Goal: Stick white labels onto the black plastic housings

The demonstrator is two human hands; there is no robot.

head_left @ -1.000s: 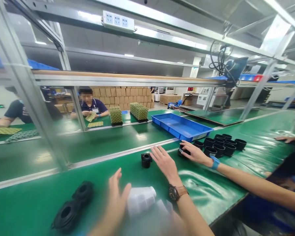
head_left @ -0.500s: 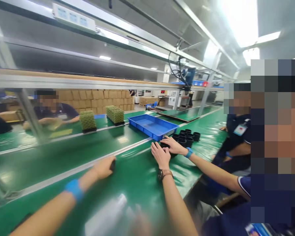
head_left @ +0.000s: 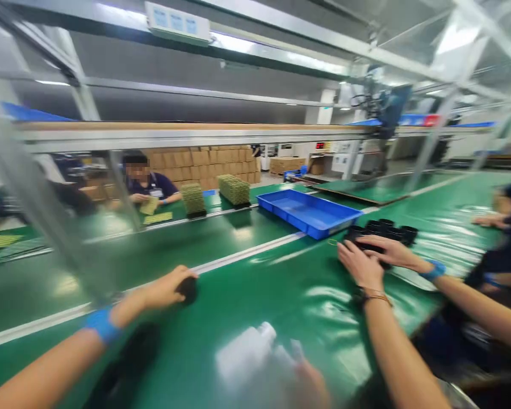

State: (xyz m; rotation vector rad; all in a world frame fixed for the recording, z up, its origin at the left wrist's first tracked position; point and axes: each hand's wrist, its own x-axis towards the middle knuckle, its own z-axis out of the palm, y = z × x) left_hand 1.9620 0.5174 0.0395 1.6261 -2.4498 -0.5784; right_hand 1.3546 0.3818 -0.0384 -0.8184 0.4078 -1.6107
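Note:
My left hand (head_left: 166, 288), with a blue band on its wrist, reaches in from the lower left. Its fingers are closed round a small black round part (head_left: 188, 288) on the green belt (head_left: 255, 267). My right hand (head_left: 360, 268), with a brown watch strap, lies with fingers stretched out against a cluster of black cups (head_left: 383, 230) near the blue tray. A co-worker's hand (head_left: 389, 253) with a blue wristband rests on the same cups, right beside mine.
A blue tray (head_left: 309, 211) sits behind the cups. A blurred white object (head_left: 247, 352) and dark shapes (head_left: 128, 358) lie close to me. Metal posts (head_left: 38, 210) stand left. A person sits across the line with green stacks (head_left: 234, 190); a second person (head_left: 506, 227) sits right.
The view has swung back to the left. My left hand stays closed on the black part. My right hand and the co-worker's hand stay at the cups.

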